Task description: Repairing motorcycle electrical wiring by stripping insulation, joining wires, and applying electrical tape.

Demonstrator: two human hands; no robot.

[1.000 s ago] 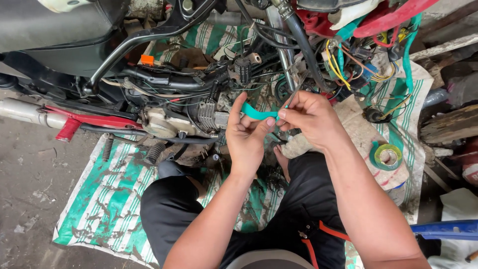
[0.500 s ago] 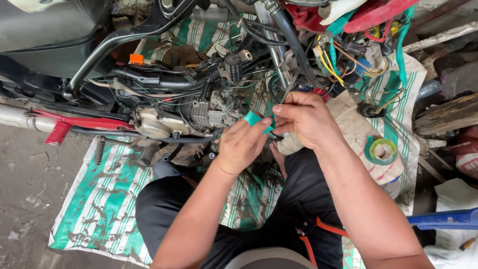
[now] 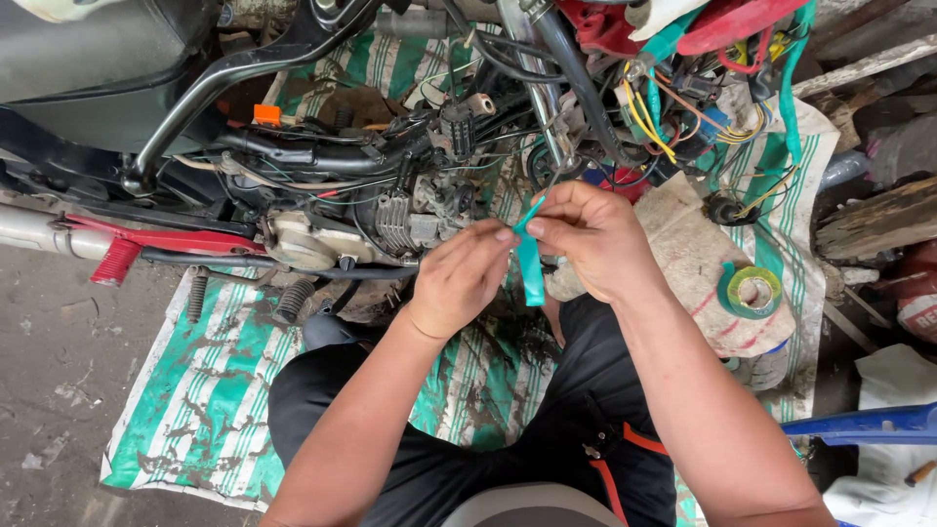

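Short strip of teal plastic tape (image 3: pixel 530 265) hangs nearly upright, long axis vertical, its top end pinched between both hands before the motorcycle engine (image 3: pixel 390 220). Left hand (image 3: pixel 461 278) pinches at the left, right hand (image 3: pixel 593 239) at the right. Beneath lies a green-striped woven mat (image 3: pixel 185 390) on grimy concrete floor (image 3: pixel 49 371); a green tape roll (image 3: pixel 750 291) rests far right.

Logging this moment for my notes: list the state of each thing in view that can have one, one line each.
Green tape strip: pinched between both hands, its end hanging down.
Left hand: fingers closed on the strip.
Right hand: fingers closed on the strip.
Green tape roll: lying flat on the sack, untouched.
Motorcycle: covers off, wiring exposed.
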